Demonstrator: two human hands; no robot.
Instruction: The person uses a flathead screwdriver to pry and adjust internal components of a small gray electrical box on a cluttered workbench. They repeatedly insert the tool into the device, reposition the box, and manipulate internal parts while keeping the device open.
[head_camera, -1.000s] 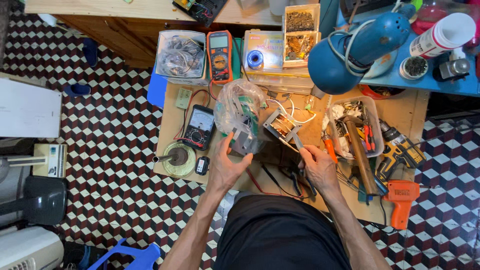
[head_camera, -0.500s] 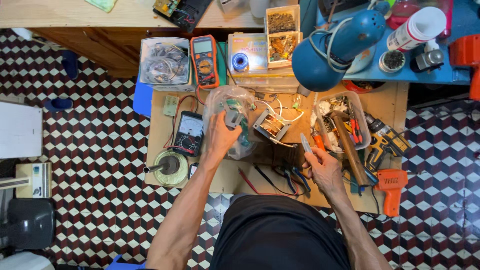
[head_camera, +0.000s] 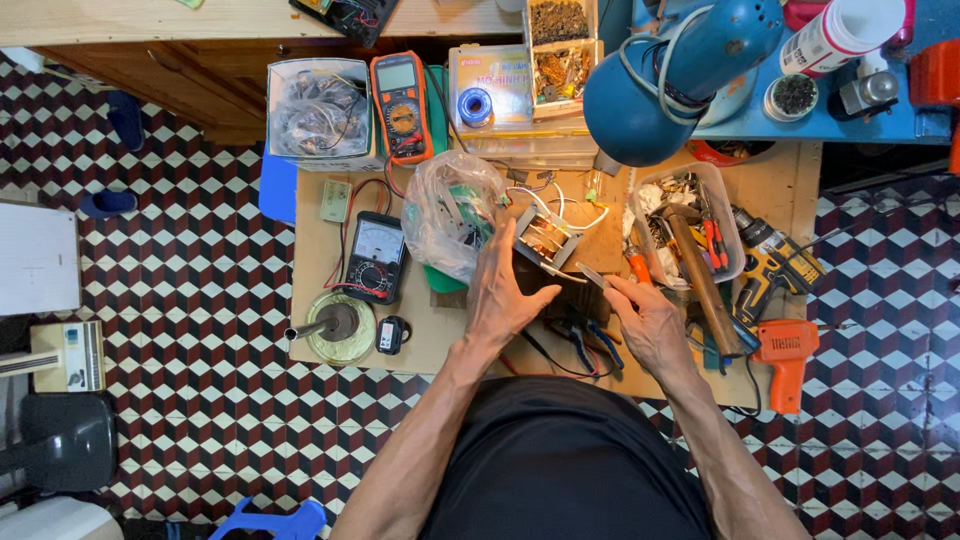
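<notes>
A low square wooden work board (head_camera: 330, 345) lies on the checkered floor. At its far edge hangs a big round blue lamp shade (head_camera: 660, 85). Left of the lamp sits a crumpled clear plastic bag (head_camera: 450, 215) of parts. Just right of the bag, near the board's middle, stands a small transformer with a copper coil and metal plates (head_camera: 545, 245). The left hand (head_camera: 505, 290) lies flat against the transformer, fingers spread. The right hand (head_camera: 650, 320) pinches a thin grey metal plate (head_camera: 592, 277) beside it
</notes>
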